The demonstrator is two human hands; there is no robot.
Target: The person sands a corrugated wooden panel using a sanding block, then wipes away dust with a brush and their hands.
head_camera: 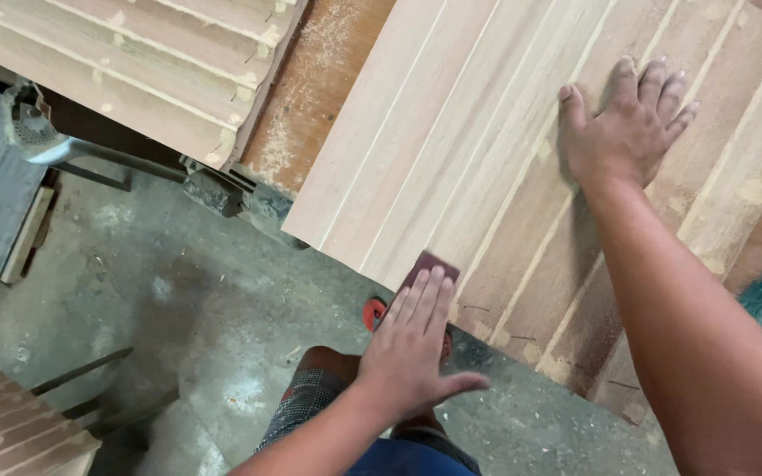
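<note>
Both hands press flat on a grooved wooden panel (487, 167).

Left hand (412, 348), fingers straight and together, pushes a dark reddish sanding pad (429, 264) against the panel's near edge; right hand (623, 123) lies open, fingers spread, farther up the board, gripping nothing. The panel rests tilted on a dusty workbench (310, 97). Beyond it lies another ribbed panel (152, 62); below, a concrete floor (178, 300) strewn with sawdust, and a red sandal (374, 313) beneath the edge.

Hands flat: sandpaper (429, 264) and grooved wooden panel (487, 150).
</note>
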